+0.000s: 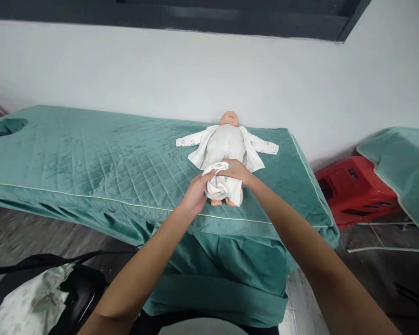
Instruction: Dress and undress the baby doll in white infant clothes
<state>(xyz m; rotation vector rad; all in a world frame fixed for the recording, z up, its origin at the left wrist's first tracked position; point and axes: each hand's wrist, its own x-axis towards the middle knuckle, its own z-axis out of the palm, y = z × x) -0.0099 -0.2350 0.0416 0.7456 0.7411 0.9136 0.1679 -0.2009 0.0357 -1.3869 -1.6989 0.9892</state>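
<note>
A baby doll [226, 142] lies face up across a massage bed [91, 156], its long axis running from the wall [125, 70] toward the person: head [229, 118] at the far side, feet [215, 203] by the near edge. A bunched white garment [226, 190] sits over the doll's lower legs, straight ahead of the person, and both hands are already on it. The left hand [196, 191] grips its left side, partly curled, with the thumb on top; the right hand [236, 171] reaches over its upper right part, thumb and fingers partly closed on the cloth. Neither is nearer, since both touch it; how far the fingers go into the folds cannot be told.

The garment is soft, thin fabric with a small teal print, twisted into a rounded bundle on the left and hanging as a flatter flap on the right, just above the feet. A matching open-fronted top [192, 139] has its printed sleeves stretched out to either side and its plain front panels spread beside the pale torso. The doll's head and feet look smooth, like plastic or vinyl. The bed's green cover has a plush sheen, diamond quilting, light piping and an oval face hole [7, 126] at the far left.
</note>
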